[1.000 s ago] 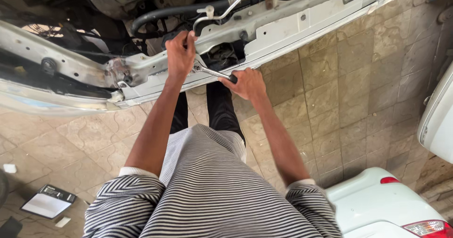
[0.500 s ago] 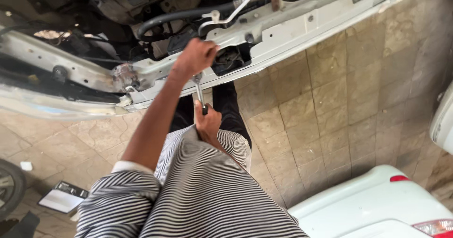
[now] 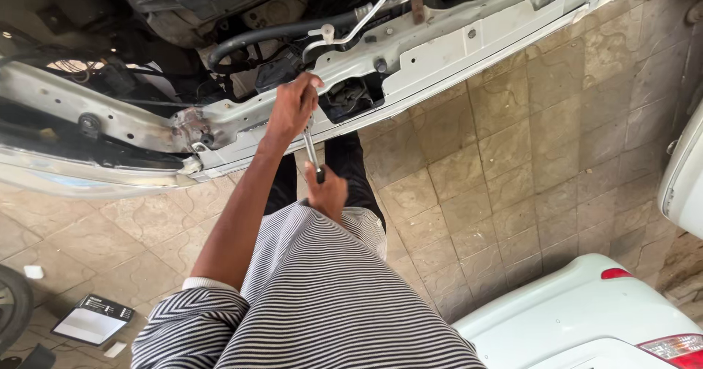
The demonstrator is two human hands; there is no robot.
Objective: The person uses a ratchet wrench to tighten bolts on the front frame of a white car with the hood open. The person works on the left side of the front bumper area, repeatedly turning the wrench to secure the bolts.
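My left hand is closed around the head end of a metal ratchet wrench, pressed against the white front crossmember of a car with its bumper off. My right hand grips the wrench's black handle close to my body, just above my striped shirt. The wrench points down from the crossmember toward me. Black hoses and a white tube run through the engine bay behind the beam.
A white car's rear corner with a red tail lamp sits at lower right, and another white panel at the right edge. A flat box lies on the stone-tiled floor at lower left, beside a tyre.
My right hand has swung the wrench handle from out at the right down toward my body. My left hand stayed at the wrench head on the crossmember. The view shifted.
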